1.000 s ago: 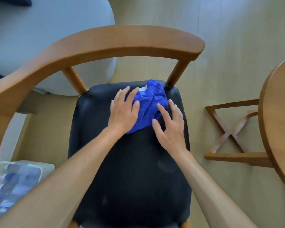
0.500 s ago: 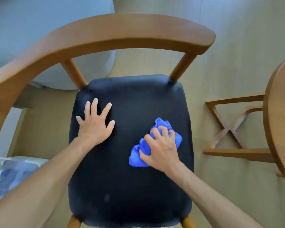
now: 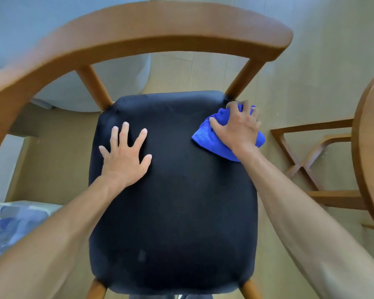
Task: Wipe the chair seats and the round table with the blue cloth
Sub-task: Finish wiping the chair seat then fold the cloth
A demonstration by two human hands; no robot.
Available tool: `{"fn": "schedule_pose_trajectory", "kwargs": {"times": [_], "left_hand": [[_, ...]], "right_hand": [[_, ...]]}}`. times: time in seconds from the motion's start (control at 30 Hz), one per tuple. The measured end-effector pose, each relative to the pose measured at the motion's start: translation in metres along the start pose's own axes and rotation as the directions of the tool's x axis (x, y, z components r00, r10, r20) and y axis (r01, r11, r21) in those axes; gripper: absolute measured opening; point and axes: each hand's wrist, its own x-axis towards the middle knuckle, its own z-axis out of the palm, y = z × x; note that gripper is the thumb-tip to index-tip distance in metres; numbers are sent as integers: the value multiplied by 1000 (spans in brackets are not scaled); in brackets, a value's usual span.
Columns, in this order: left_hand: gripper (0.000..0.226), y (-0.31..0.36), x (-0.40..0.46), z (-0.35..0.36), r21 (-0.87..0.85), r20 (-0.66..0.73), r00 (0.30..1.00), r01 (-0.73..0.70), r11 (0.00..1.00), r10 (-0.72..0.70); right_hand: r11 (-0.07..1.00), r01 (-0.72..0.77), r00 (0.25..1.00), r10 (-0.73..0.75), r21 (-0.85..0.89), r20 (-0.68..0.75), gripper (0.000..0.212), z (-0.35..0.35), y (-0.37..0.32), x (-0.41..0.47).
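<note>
A wooden chair with a black padded seat fills the middle of the view. The bunched blue cloth lies at the seat's far right corner, partly over the edge. My right hand grips the cloth with curled fingers and presses it onto the seat. My left hand rests flat on the left part of the seat with its fingers spread. The round wooden table shows only its edge at the right.
The chair's curved wooden backrest arches across the top. The table's crossed wooden base stands on the floor to the right. A grey upholstered piece sits at the back left, and a plastic pack of bottles lies at the lower left.
My right hand has pushed the cloth from the seat's right middle up to the far right corner. My left hand has stayed flat on the left of the seat.
</note>
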Motion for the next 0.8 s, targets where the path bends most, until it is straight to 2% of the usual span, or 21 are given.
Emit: {"fn": "schedule_pose_trajectory", "kwargs": {"times": [0.1,0.23,0.27,0.33,0.4,0.43,0.5,0.57,0.6,0.7,0.8], "left_hand": [[68,2,-1,0,-18,-3,1000,5,1000,-6],[68,4,-1,-4,-36,15,1000,21,999,-20],[68,4,0,-6,-35,26,999,23,999,-22],[69,4,-1,-11,-24,61,998,25,999,-24],[71,4,-2,-16,-3,86,996,19,1000,-19],[72,4,-4,-17,-1,106,994,17,1000,-17],[74,6,-10,-20,-16,143,989,46,999,-43],[73,15,-22,-26,-20,189,980,59,998,-54],[73,23,-29,-28,-18,213,976,56,998,-51],[66,54,-62,-46,-31,257,966,-30,999,37],[33,94,-89,-89,-194,362,914,-117,974,182]], "right_hand": [[999,36,999,-36,14,17,52,2,22,-46],[978,209,976,-208,15,-59,29,-1,61,-134],[961,275,961,-274,19,-23,25,-2,72,-161],[920,391,907,-389,23,162,23,-7,102,-218],[894,444,828,-437,65,351,24,-12,131,-258],[895,439,796,-429,82,426,25,-13,139,-266],[897,437,785,-416,64,459,24,-15,143,-263],[926,378,833,-347,16,431,26,-22,135,-249],[957,286,863,-276,42,424,27,-26,130,-241],[976,110,944,-161,187,287,27,-59,102,-222],[918,-5,982,-71,397,175,25,-108,74,-206]]}}
